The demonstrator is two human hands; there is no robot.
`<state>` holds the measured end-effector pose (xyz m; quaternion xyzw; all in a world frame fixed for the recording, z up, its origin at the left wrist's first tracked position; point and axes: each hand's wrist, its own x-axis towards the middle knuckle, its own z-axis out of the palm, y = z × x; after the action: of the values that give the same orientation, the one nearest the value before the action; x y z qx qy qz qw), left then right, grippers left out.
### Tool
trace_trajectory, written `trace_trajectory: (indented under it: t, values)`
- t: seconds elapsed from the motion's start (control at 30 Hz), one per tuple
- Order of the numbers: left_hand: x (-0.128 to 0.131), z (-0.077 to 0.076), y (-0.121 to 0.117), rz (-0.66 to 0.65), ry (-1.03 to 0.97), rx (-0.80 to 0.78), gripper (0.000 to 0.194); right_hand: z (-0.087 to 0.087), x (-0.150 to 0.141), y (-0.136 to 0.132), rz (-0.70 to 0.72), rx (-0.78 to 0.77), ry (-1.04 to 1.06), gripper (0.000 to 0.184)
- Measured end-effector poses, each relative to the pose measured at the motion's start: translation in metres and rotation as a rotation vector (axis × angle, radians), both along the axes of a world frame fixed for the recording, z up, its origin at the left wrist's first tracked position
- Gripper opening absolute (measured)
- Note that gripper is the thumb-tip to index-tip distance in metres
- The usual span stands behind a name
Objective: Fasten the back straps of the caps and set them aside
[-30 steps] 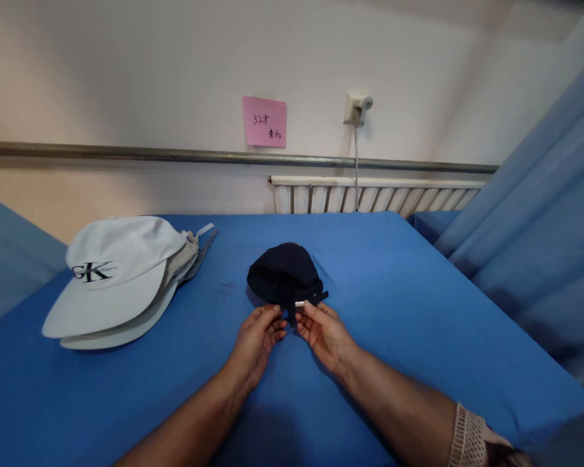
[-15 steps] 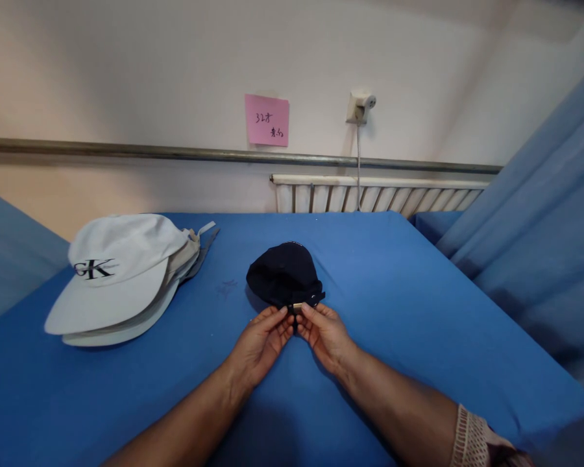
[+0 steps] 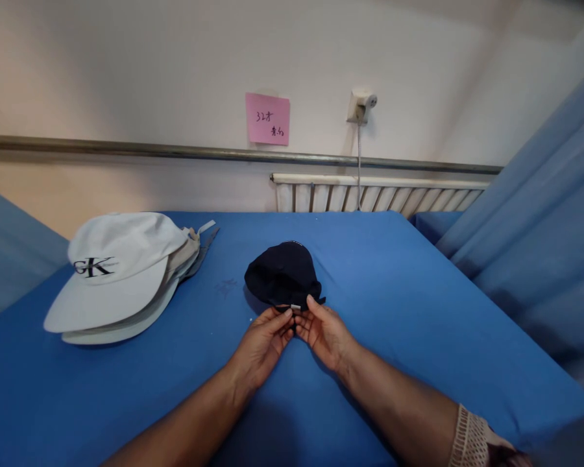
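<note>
A dark navy or black baseball cap [image 3: 285, 269] rests on the blue-covered table, its back strap turned towards me. On that strap shows a small metal buckle [image 3: 296, 307]. My left hand [image 3: 265, 340] pinches the strap just left of the buckle, thumb on top. From the right, my right hand [image 3: 325, 332] grips the strap too, its thumb lying by the buckle and the strap's loose end. The fingertips of both hands almost meet beneath the buckle. The cap's brim is hidden from view.
At the left stands a stack of several caps [image 3: 121, 272], a white one with black letters on top. Behind the blue table [image 3: 418, 311] are a wall with a metal rail [image 3: 194, 152], a radiator [image 3: 331, 194] and a plugged-in cord. A blue curtain [image 3: 540, 214] hangs at right.
My left hand has come closer to my right hand along the strap. The strap's two sides have drawn together at the buckle, and my right thumb has shifted off the buckle. The stack is unchanged.
</note>
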<state>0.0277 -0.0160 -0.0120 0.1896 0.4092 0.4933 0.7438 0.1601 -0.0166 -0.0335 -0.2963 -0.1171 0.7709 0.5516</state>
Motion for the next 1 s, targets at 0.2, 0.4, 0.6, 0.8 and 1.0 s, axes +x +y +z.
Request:
trace_trajectory:
  t: [0.2,0.4,0.6,0.8,1.0]
  values:
    - [0.0023,-0.001,-0.0016,-0.002,-0.005,0.008,0.016,-0.0025,0.0002,0.0023,-0.008,-0.006,0.003,0.021]
    - [0.0035,-0.0029,-0.0009,-0.006,0.011,0.009,0.015,0.0003,-0.0008,-0.002,0.002,0.035,-0.031,0.019]
    - [0.0015,-0.003,0.0008,-0.014,-0.02,0.012,0.012,0.0024,-0.0021,-0.0045,0.006,0.057,-0.072,0.02]
    - [0.0026,-0.0052,0.0006,-0.011,0.028,0.023,0.015,0.0013,-0.0032,-0.004,0.004,0.07,-0.105,0.021]
    - [0.0047,-0.0036,0.0006,-0.018,0.051,0.046,0.02,-0.0011,-0.0046,-0.0043,0.033,0.116,-0.138,0.024]
